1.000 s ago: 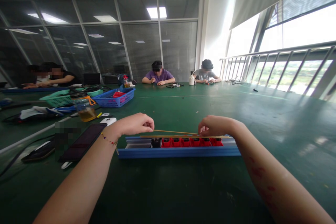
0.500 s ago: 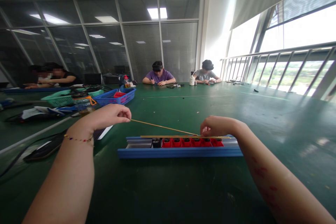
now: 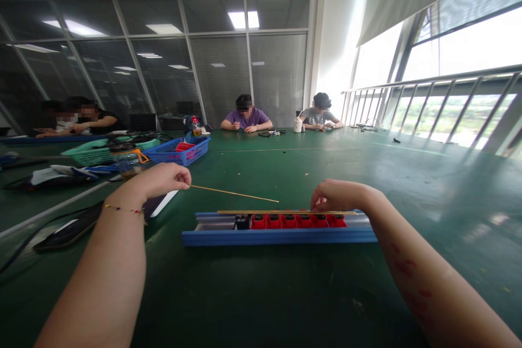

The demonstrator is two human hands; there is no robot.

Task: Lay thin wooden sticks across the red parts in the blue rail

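Note:
A long blue tray (image 3: 277, 236) lies on the green table in front of me, with a row of red blocks (image 3: 297, 221) and one black block in its channel. A second thin rod (image 3: 285, 211) lies along the tray's top. My left hand (image 3: 163, 179) pinches one end of a thin yellow rod (image 3: 234, 193), held in the air left of the tray, its free end pointing right. My right hand (image 3: 336, 196) rests curled over the right end of the red blocks, fingertips down on the rod lying there.
A dark phone or tablet (image 3: 157, 204) and cables lie left of the tray. Blue basket (image 3: 179, 153), green basket (image 3: 93, 151) and a jar (image 3: 128, 163) stand farther left. Several people sit at the far side of the table (image 3: 408, 185).
My left hand has drawn the thin rod out to the left and lifted it, so its right end has left my right hand. The right hand has stayed on the tray.

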